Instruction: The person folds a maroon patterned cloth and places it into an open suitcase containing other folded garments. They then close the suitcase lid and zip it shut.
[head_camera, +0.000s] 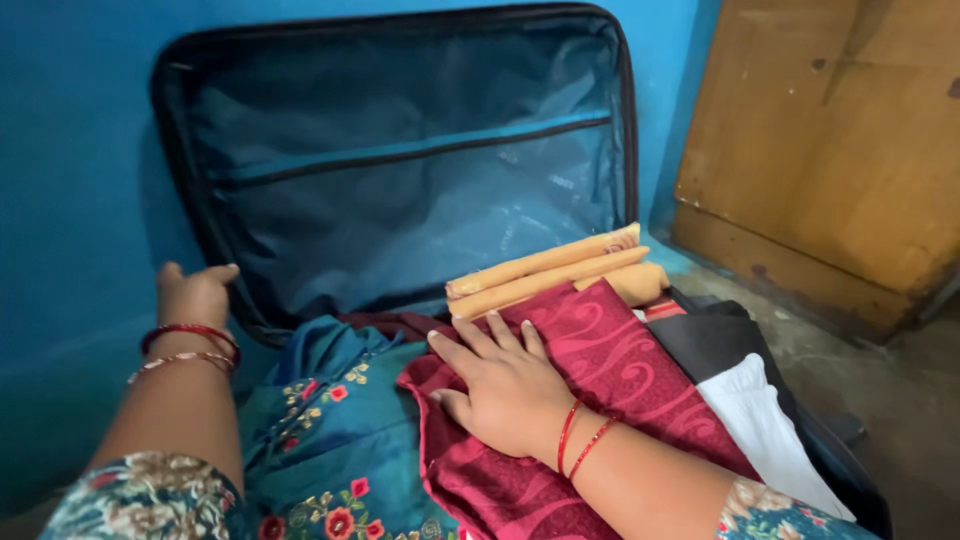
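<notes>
The right hand lies flat, fingers spread and gripping nothing, pressing on a folded maroon patterned cloth that sits on top of the clothes packed in the open suitcase. The left hand rests on the left edge of the raised lid, fingers loosely curled over the rim. A teal embroidered garment lies between the arms, tan folded cloth just beyond the maroon one, white and black pieces at right
</notes>
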